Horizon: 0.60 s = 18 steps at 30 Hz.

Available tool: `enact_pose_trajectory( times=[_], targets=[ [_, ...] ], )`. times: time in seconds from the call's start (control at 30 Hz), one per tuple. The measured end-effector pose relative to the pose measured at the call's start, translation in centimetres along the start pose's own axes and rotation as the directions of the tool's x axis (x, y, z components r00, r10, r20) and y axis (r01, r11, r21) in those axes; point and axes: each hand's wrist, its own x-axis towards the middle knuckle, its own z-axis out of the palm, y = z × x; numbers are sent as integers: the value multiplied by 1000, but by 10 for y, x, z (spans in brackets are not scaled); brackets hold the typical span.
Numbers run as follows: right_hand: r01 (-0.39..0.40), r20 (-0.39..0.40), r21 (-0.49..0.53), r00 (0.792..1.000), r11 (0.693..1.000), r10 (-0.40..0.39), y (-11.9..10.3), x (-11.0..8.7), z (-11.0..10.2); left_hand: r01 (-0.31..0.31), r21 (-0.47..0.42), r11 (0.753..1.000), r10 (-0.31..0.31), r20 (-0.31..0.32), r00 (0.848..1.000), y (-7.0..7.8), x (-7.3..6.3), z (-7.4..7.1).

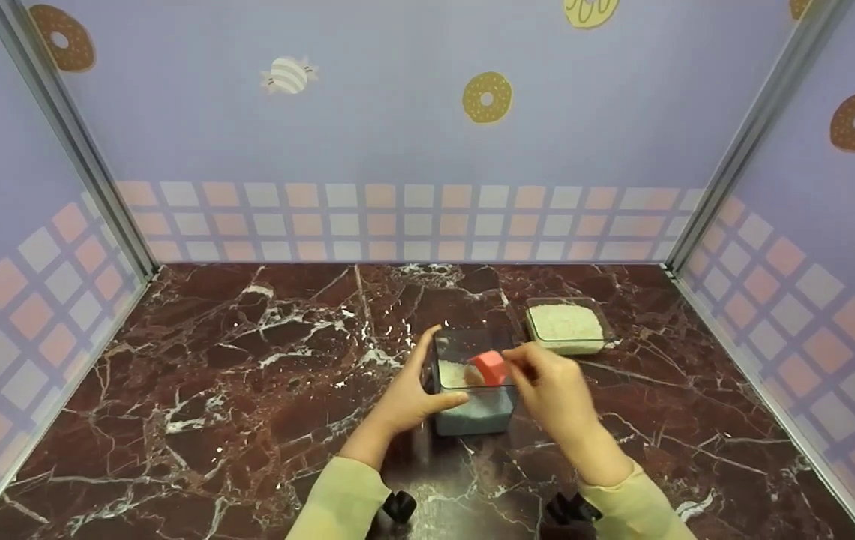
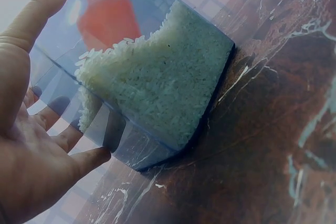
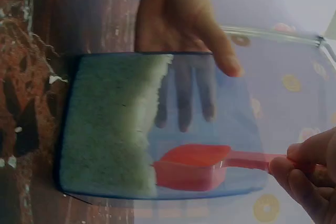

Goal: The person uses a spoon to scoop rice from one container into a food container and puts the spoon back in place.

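A clear bluish container [image 1: 472, 426] stands before me, partly filled with white rice [image 3: 110, 124]. My left hand [image 1: 409, 397] grips its left side, thumb across the front wall and fingers spread along the side. With fingertips and thumb, my right hand [image 1: 559, 382] pinches the handle of a red scoop [image 1: 491, 367] at the container's right. In the right wrist view the scoop's bowl [image 3: 194, 174] is inside the container, its tip right at the rice surface. The rice slopes unevenly, with a dip near the scoop in the left wrist view.
Behind and to the right, a shallower clear container [image 1: 574, 347] holds more white rice [image 1: 566, 321]. Small white specks lie on the dark red marbled tabletop [image 1: 247, 405]. Patterned lilac panels [image 1: 397, 135] enclose the back and both sides.
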Motion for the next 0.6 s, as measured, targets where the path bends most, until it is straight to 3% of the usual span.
enact_pose_trajectory(
  times=[0.13, 0.23, 0.3, 0.43, 0.6],
  targets=[
    [-15, 61, 32, 998, 999, 13, -2, -1, 9, 1, 19, 1000, -1, -5, 1000, 0, 0, 0],
    [-134, 108, 116, 987, 984, 122, -1, 0, 11, -6, -6, 1000, 6, 3, 1000, 0, 1, 0],
    [-234, 137, 180, 968, 955, 211, -1, 1, 11, -4, -29, 1000, 5, 7, 1000, 1, 0, 0],
    [-427, 202, 290, 902, 856, 382, 1, 6, 10, -2, -48, 999, 2, 5, 1000, 3, 0, 0],
    [-623, 300, 433, 781, 651, 548, 3, 10, 8, -1, -9, 1000, 1, -10, 1000, 2, 0, 1]
  ],
)
